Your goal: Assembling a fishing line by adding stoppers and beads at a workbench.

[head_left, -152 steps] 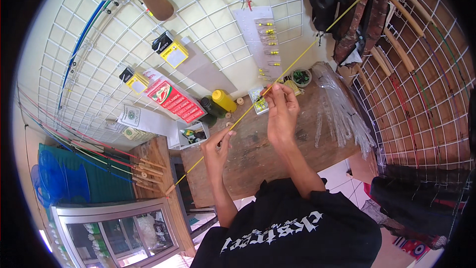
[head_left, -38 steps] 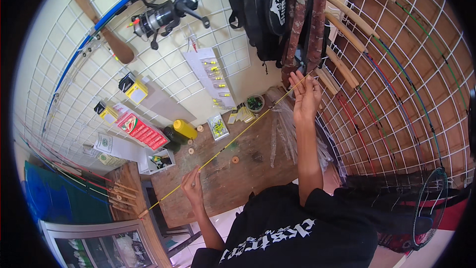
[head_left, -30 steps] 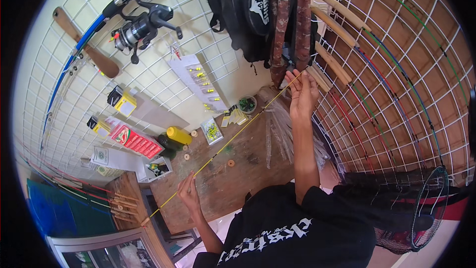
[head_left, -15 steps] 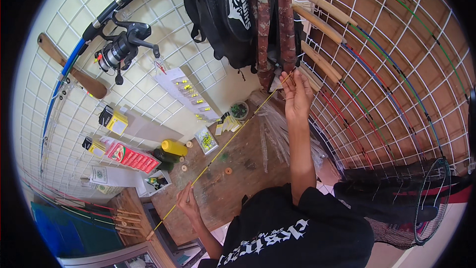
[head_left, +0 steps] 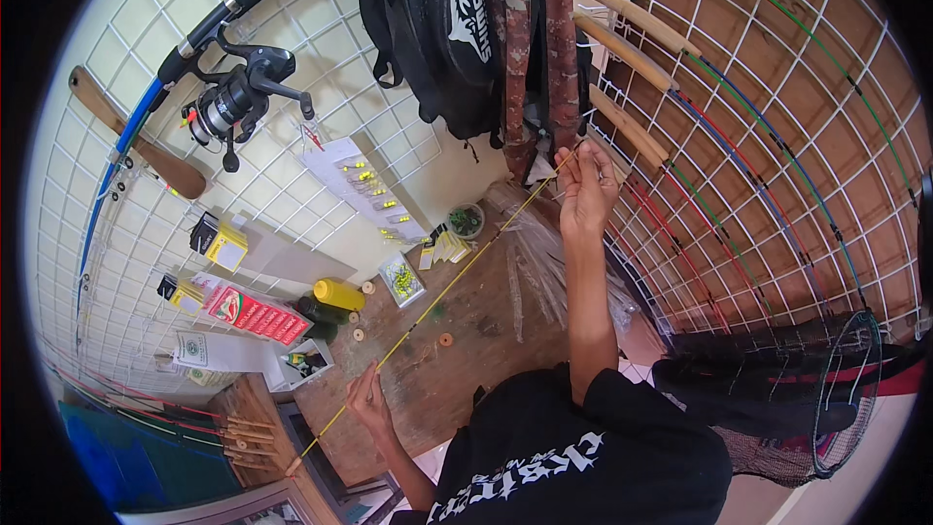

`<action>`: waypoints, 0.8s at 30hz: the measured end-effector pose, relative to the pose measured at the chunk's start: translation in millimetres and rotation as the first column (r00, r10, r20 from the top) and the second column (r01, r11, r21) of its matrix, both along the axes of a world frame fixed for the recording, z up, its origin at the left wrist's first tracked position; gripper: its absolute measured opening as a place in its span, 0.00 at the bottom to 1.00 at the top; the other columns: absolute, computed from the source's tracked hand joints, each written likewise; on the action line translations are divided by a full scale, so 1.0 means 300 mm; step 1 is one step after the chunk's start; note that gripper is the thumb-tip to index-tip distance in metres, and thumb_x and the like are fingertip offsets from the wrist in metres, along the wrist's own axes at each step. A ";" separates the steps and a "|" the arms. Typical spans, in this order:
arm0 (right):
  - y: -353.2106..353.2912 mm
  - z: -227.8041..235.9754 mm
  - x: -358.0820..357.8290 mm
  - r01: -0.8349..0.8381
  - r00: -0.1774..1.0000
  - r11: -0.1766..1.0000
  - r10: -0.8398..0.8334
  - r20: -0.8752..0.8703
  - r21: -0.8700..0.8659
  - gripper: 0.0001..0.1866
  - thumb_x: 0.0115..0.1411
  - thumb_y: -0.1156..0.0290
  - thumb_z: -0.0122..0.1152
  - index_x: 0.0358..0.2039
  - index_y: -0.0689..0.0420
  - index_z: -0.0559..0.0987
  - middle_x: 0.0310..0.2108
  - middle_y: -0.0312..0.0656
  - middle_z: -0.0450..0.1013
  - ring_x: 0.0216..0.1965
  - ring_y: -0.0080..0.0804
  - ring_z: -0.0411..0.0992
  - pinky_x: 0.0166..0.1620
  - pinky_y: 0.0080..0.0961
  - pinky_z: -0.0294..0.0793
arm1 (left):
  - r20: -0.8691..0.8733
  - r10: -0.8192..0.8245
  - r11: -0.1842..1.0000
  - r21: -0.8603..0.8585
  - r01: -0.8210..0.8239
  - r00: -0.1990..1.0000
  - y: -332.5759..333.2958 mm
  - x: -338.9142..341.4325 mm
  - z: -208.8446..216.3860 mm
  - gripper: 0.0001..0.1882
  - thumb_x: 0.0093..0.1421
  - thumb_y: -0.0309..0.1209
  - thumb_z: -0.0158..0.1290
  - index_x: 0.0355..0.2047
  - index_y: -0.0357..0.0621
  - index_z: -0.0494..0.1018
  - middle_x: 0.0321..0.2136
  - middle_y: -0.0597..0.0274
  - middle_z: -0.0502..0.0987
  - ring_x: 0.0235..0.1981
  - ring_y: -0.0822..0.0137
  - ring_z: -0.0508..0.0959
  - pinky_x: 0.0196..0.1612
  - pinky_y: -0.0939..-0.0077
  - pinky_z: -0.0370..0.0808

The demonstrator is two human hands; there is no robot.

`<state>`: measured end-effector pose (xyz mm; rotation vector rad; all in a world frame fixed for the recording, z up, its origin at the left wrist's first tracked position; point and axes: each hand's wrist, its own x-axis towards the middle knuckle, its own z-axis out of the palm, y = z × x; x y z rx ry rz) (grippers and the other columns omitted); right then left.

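A slim yellow fishing rod (head_left: pixel 437 303) with dark bands slants from the lower left up to the upper right, above the wooden table. My right hand (head_left: pixel 590 190) is raised near the hanging black bag and pinches the rod's upper end between thumb and fingertips. Lower down, my left hand (head_left: pixel 367 402) has its fingers closed around the rod's lower-middle part. Past that hand, the rod runs on to a tan end at the lower left. The exact fingertip contact of the left hand is partly hidden.
The wooden table (head_left: pixel 418 408) bears small cork rings (head_left: pixel 446 339), a clear box of yellow-green bits (head_left: pixel 402 279), a yellow bottle (head_left: pixel 338 294) and clear plastic sleeves (head_left: pixel 533 272). Above hang a black bag (head_left: pixel 437 39) and a reel (head_left: pixel 228 102). Several rods line the right grid.
My right hand has shifted very slightly down and to the right, still on the rod's end. My left hand stays almost in place, and the view has tilted a little.
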<state>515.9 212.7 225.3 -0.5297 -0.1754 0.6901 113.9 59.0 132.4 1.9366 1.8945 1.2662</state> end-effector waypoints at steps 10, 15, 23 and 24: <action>-0.015 0.016 0.029 -0.086 0.992 0.996 0.087 0.086 -0.019 0.11 0.59 0.74 0.60 0.41 0.66 0.75 0.30 0.39 0.75 0.31 0.31 0.77 0.39 0.26 0.80 | -0.038 -0.004 1.000 -0.006 0.004 0.999 -0.007 -0.008 -0.018 0.13 0.50 0.17 0.57 0.38 0.40 0.80 0.32 0.53 0.81 0.26 0.61 0.74 0.38 0.71 0.70; -0.019 0.002 0.066 -0.180 0.975 0.984 0.179 0.134 -0.004 0.07 0.59 0.75 0.60 0.38 0.62 0.76 0.29 0.38 0.75 0.31 0.31 0.77 0.39 0.26 0.80 | -0.025 0.007 1.000 -0.017 -0.007 1.000 -0.010 -0.009 -0.022 0.13 0.50 0.18 0.58 0.37 0.40 0.80 0.31 0.52 0.81 0.27 0.60 0.74 0.38 0.71 0.70; -0.048 0.034 0.076 0.050 0.916 0.992 0.001 0.402 -0.117 0.06 0.59 0.76 0.60 0.36 0.62 0.74 0.29 0.39 0.74 0.30 0.31 0.77 0.37 0.25 0.79 | -0.034 -0.015 1.000 -0.009 0.015 0.999 -0.004 -0.003 -0.011 0.11 0.52 0.19 0.57 0.37 0.39 0.80 0.33 0.52 0.81 0.29 0.59 0.76 0.40 0.70 0.70; -0.043 0.029 0.070 0.044 0.918 0.991 0.010 0.396 -0.128 0.06 0.59 0.76 0.60 0.36 0.62 0.74 0.29 0.39 0.74 0.30 0.31 0.77 0.37 0.25 0.79 | -0.042 -0.017 0.999 -0.030 0.016 0.999 -0.004 -0.003 -0.009 0.11 0.52 0.19 0.56 0.37 0.39 0.80 0.33 0.52 0.81 0.30 0.59 0.77 0.41 0.70 0.71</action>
